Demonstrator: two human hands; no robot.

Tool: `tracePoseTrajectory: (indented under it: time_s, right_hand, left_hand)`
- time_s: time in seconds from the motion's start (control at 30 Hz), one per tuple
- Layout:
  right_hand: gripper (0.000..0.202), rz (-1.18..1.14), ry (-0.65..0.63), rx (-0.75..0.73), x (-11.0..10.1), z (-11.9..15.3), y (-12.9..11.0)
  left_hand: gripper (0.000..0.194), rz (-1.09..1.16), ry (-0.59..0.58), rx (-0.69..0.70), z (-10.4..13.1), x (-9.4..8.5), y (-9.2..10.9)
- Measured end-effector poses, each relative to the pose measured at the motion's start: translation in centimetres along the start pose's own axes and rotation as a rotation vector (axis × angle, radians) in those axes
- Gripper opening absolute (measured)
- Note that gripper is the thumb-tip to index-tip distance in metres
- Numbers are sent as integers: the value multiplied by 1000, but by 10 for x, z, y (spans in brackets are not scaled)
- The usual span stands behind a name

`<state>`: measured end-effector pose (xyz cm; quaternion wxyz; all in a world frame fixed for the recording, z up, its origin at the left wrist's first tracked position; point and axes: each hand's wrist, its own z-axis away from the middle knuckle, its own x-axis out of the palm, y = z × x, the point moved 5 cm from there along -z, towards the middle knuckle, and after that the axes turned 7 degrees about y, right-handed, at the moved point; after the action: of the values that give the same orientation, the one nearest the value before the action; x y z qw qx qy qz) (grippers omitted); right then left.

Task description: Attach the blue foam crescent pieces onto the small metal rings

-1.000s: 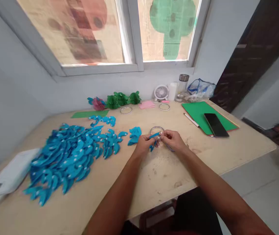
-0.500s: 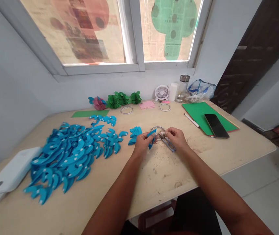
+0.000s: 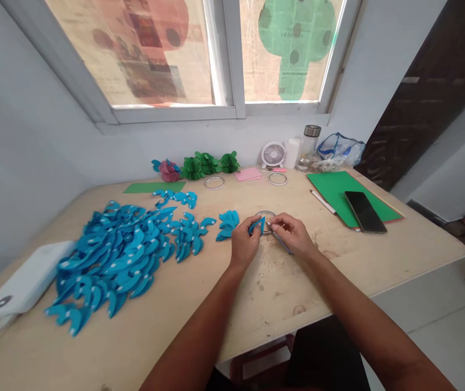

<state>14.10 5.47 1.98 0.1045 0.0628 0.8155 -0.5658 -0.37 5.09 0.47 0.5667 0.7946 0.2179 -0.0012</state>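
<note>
Pinched in the fingers of my left hand (image 3: 245, 241) is a small folded blue paper piece (image 3: 262, 224), held upright. My right hand (image 3: 291, 234) is closed close beside it, thumb and fingertips together; what is between them is too small to make out. Thread snips (image 3: 284, 247) show below the right fingers, mostly covered by that hand, so I cannot tell whether it grips them. Behind both hands is a tape roll (image 3: 264, 212), partly hidden. To the left of my left hand stands a fanned blue paper bundle (image 3: 227, 224).
A big pile of curved blue paper pieces (image 3: 114, 250) with white squares covers the left side, beside a white device (image 3: 24, 279). Along the back are green paper flowers (image 3: 207, 164), a fan (image 3: 273, 156) and a glass bottle (image 3: 309, 146). A phone (image 3: 365, 212) rests on green sheets (image 3: 330, 187).
My left hand has turned and drawn in, its fingers covering more of the blue paper piece. My right hand covers more of the snips. The whole view has shifted slightly.
</note>
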Motion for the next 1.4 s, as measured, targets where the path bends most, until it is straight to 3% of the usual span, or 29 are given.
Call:
tracePoseTrajectory:
  time_s: [0.23, 0.67, 0.93, 1.13, 1.4]
  right_hand:
    - [11, 68, -36, -43, 3, 0, -1]
    - [16, 98, 6, 50, 2, 0, 9]
    - [16, 90, -16, 52, 3, 0, 8]
    - [15, 59, -21, 50, 4, 1, 7]
    - [13, 60, 9, 85, 4, 0, 12]
  left_hand:
    - [30, -92, 0, 61, 3, 1, 11]
    - [28, -258, -4, 191, 9, 1, 17]
    - [35, -341, 59, 267, 12, -2, 18]
    - [34, -306, 22, 176, 10, 0, 15]
    - [28, -72, -52, -1, 8, 9, 8]
